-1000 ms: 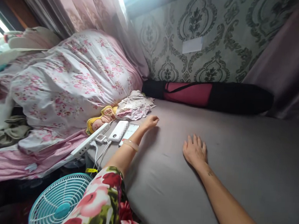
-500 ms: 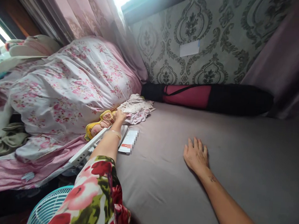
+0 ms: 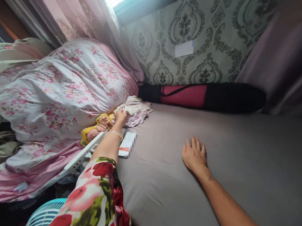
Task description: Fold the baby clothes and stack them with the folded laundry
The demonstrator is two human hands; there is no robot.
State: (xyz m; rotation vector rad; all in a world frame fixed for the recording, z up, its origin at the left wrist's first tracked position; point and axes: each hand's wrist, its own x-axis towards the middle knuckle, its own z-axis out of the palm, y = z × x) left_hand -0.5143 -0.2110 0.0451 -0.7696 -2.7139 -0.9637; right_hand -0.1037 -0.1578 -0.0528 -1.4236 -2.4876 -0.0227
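My left hand reaches forward with its fingers closed on the near left edge of a crumpled pale patterned cloth. A bracelet circles that wrist. Just left of the hand lies a yellow cartoon cushion, and nearer to me, beside the forearm, is a white booklet or box with an orange patch. My right hand rests palm down on the grey bed sheet, fingers spread, holding nothing.
A long black and pink bag lies along the patterned wall. Floral bedding is heaped at the left. A white power strip runs beside my left forearm, and a turquoise fan stands at the lower left.
The view has shifted slightly to the right. My left hand has closed on the cloth's edge and lifted it a little. My right hand stays flat on the sheet.
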